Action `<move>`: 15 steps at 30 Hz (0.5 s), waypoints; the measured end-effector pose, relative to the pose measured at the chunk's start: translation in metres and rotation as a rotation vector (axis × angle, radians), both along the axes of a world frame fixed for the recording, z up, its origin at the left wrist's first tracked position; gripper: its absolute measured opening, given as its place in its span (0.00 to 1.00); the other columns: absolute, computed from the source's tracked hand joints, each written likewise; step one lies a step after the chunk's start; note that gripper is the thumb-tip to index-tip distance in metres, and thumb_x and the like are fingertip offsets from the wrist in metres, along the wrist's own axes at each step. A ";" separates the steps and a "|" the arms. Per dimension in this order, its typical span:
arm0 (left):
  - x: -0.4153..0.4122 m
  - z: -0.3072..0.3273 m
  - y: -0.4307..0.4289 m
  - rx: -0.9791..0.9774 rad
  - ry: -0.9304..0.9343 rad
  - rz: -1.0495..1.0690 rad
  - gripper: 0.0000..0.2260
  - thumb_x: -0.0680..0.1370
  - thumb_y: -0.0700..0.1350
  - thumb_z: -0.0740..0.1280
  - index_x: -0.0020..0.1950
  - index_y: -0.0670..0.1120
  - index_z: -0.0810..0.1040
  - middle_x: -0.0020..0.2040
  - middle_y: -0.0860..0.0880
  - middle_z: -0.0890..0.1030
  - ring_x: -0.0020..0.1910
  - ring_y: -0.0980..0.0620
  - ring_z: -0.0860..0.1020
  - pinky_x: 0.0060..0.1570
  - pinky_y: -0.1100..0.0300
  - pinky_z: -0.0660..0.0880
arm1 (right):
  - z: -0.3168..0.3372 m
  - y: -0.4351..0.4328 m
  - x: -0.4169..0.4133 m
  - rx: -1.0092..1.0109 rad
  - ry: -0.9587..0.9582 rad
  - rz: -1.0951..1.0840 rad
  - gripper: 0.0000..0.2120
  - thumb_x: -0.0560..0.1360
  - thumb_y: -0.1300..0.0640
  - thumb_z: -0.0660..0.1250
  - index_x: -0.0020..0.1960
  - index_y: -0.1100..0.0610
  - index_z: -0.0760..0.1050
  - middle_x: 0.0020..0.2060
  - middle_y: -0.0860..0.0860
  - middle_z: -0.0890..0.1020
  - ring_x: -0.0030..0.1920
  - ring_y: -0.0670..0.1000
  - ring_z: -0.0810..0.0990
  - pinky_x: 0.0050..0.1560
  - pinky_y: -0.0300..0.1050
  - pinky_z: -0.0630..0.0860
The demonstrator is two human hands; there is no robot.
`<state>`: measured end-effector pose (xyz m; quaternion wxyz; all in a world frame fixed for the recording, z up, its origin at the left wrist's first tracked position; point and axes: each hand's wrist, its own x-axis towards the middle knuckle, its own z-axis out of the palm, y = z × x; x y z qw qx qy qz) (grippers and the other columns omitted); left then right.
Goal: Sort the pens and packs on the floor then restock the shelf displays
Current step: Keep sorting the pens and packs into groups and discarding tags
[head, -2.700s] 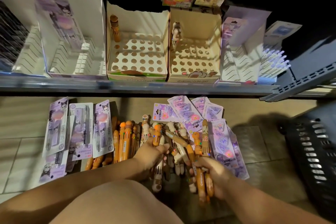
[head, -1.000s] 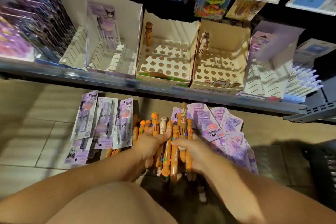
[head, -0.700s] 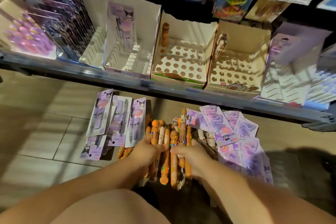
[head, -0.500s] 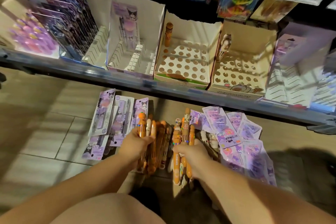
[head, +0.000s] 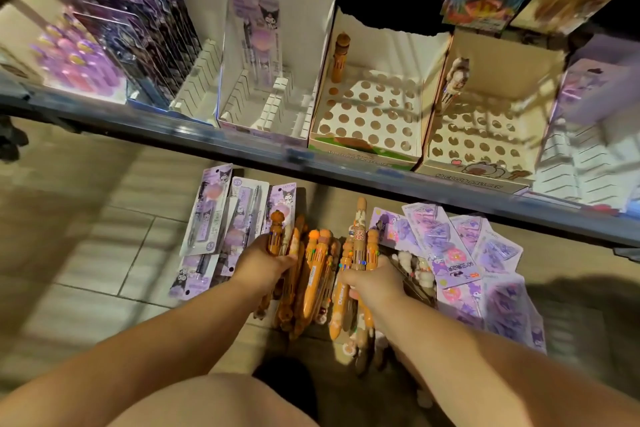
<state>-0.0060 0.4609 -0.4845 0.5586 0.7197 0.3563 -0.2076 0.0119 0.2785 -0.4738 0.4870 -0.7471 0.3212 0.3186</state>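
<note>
My left hand [head: 264,262] grips a bundle of orange multicolour pens [head: 277,236] over the floor. My right hand [head: 375,282] grips another bundle of orange pens [head: 360,243], held upright. Between them a loose pile of orange pens [head: 313,274] lies on the floor. Purple carded pen packs [head: 239,222] lie to the left, and purple flat packs [head: 460,253] fan out to the right. On the shelf above stand two holed display boxes [head: 367,121] [head: 485,135], each with one pen standing in it.
A white slotted display box [head: 270,107] holds one purple pack. Further left are full racks of purple packs [head: 138,35]. The shelf's front rail [head: 311,159] overhangs the floor items. White character pens [head: 415,270] lie under the right packs. My knee [head: 214,402] is at the bottom.
My two hands, close together on one bunch a second ago, have drawn apart, each now holding its own bundle of orange pens. The camera has turned left and tilted closer.
</note>
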 end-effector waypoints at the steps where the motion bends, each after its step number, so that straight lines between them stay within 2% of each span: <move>1: 0.000 -0.002 0.001 0.021 0.003 -0.017 0.08 0.76 0.43 0.71 0.51 0.52 0.76 0.50 0.48 0.83 0.51 0.46 0.81 0.58 0.49 0.77 | -0.001 0.002 0.000 -0.018 -0.001 0.017 0.20 0.61 0.58 0.77 0.49 0.54 0.73 0.44 0.54 0.82 0.44 0.54 0.82 0.52 0.56 0.81; 4: 0.002 -0.004 0.003 0.066 -0.004 -0.049 0.08 0.75 0.44 0.72 0.48 0.53 0.76 0.48 0.49 0.83 0.50 0.46 0.81 0.57 0.48 0.78 | -0.002 0.008 0.002 -0.021 -0.005 0.034 0.20 0.59 0.56 0.77 0.47 0.53 0.74 0.41 0.53 0.83 0.42 0.53 0.83 0.52 0.57 0.80; 7: 0.003 -0.006 0.006 0.176 -0.001 -0.131 0.09 0.74 0.46 0.74 0.49 0.52 0.74 0.47 0.50 0.81 0.49 0.47 0.80 0.54 0.54 0.77 | 0.001 0.013 0.003 0.023 -0.001 0.034 0.19 0.61 0.57 0.77 0.48 0.53 0.74 0.43 0.54 0.83 0.43 0.53 0.83 0.52 0.55 0.81; 9: 0.003 -0.006 0.008 0.256 0.009 -0.191 0.11 0.74 0.48 0.74 0.53 0.50 0.75 0.47 0.50 0.80 0.49 0.47 0.78 0.49 0.58 0.74 | 0.000 0.016 0.003 0.068 0.000 0.037 0.17 0.65 0.61 0.77 0.49 0.54 0.74 0.46 0.54 0.83 0.45 0.53 0.83 0.50 0.51 0.82; 12: 0.000 -0.008 0.012 0.281 0.015 -0.211 0.11 0.74 0.49 0.73 0.53 0.50 0.75 0.48 0.50 0.80 0.49 0.47 0.78 0.48 0.57 0.73 | 0.002 0.021 0.005 0.088 -0.007 0.076 0.17 0.66 0.62 0.77 0.51 0.54 0.74 0.47 0.53 0.82 0.45 0.52 0.83 0.44 0.43 0.81; 15: -0.001 -0.009 0.017 0.279 -0.002 -0.189 0.10 0.75 0.48 0.73 0.51 0.51 0.74 0.46 0.50 0.80 0.47 0.48 0.78 0.44 0.59 0.71 | 0.001 0.028 0.006 0.067 -0.025 0.123 0.18 0.65 0.61 0.78 0.50 0.54 0.74 0.47 0.53 0.83 0.45 0.51 0.83 0.44 0.43 0.81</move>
